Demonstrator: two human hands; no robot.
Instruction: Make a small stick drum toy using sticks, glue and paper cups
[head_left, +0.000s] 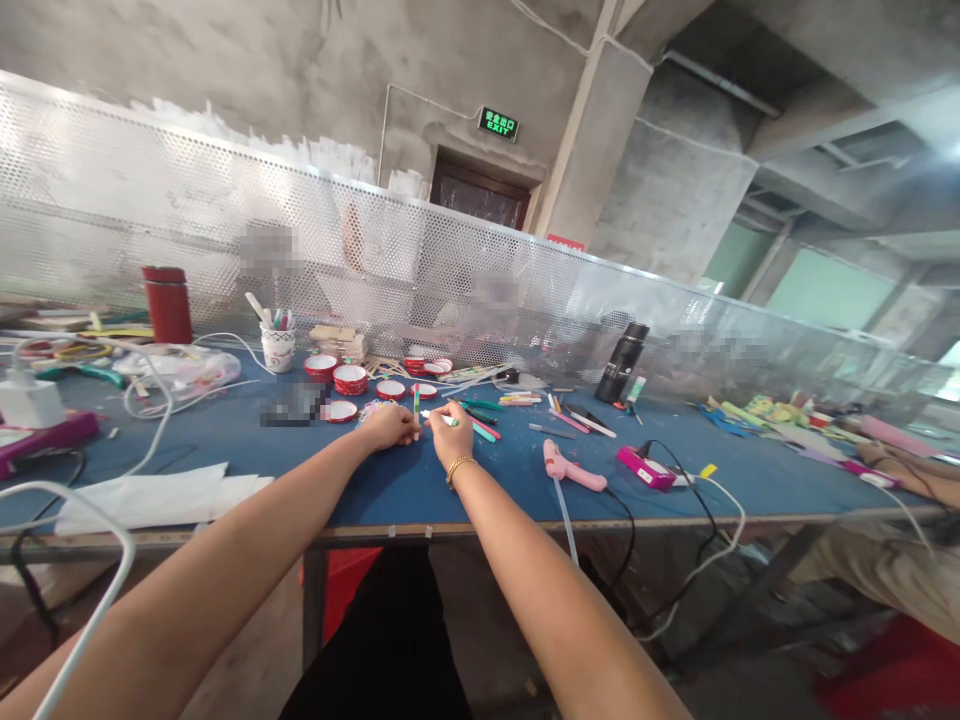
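My left hand (391, 427) is closed, its fingertips pinching a small upright stick (416, 402) coloured green and pale. Between the fingers of my right hand (454, 438) is a white marker pen (448, 420) with a green end. The pen's tip points left, close to the stick; I cannot tell whether they touch. Just right of my right hand lie several coloured pens (484, 432). Red-rimmed round tins (350, 378) stand beyond my left hand, some of them stacked.
A pink glue gun (571, 468) and a purple power strip (646, 468) lie to the right, with trailing cables. A black bottle (624, 362) and a red flask (167, 305) stand at the back. White sheets (150, 497) lie left. Another person's arm (911, 472) rests far right.
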